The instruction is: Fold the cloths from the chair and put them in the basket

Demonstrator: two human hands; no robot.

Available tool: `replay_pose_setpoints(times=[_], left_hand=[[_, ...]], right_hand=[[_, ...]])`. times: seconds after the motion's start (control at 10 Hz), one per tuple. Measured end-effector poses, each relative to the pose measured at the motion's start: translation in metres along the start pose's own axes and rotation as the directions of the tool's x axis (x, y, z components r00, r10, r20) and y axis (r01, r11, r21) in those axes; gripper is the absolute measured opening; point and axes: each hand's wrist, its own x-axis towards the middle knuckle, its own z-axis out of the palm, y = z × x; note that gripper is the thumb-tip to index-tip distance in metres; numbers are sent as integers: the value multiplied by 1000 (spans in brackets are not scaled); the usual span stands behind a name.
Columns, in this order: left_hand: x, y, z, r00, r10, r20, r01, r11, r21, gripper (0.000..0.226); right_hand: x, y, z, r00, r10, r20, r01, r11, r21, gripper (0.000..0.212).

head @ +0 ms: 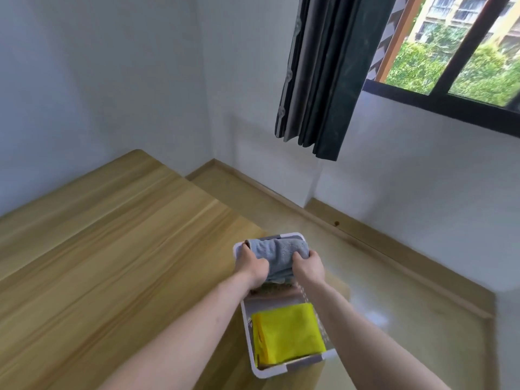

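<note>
At the nearest end of the white rectangular plastic basket (247, 330), a folded bright yellow cloth (287, 332) is laid flat, at about 6 o'clock in the view. The basket is seen at the right edge of the light wooden tabletop (112, 263); what bears it cannot be told. Just beyond the yellow cloth, a brownish folded cloth (270, 289) is partly seen. Over the far end of the basket, a folded grey towelling cloth (277, 256) is held at both sides. The left hand (253, 267) is curled round the cloth's left edge, and the right hand (308, 267) grips its right edge with the fingers bent over the fabric. Farther off, at 1 o'clock, a dark green pleated curtain (323, 80) is hung beside a dark-framed window (439, 99).
</note>
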Motion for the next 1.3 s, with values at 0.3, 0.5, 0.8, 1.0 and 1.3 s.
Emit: replay_pose_setpoints(times=[0.3,0.5,0.8,1.0,1.3], left_hand=[[34,0,22,977,-213,4,209,964,167,80],[28,-2,32,998,17,-57,11,896,444,86],[38,-21,32,967,12,253,-227,487,844,82],[43,-24,45,969,-87,233,-175,428,887,97],[-12,-12,6,933,140,331,-359,349,866,71]], right_hand=[[36,32,39,991,125,38,-117,980,-162,44],[45,42,44,994,85,62,-70,975,-210,39],[46,39,45,990,122,76,-103,970,-219,32],[44,40,50,994,84,75,-69,981,-179,49],[-2,23,20,997,-53,61,63,984,-166,68]])
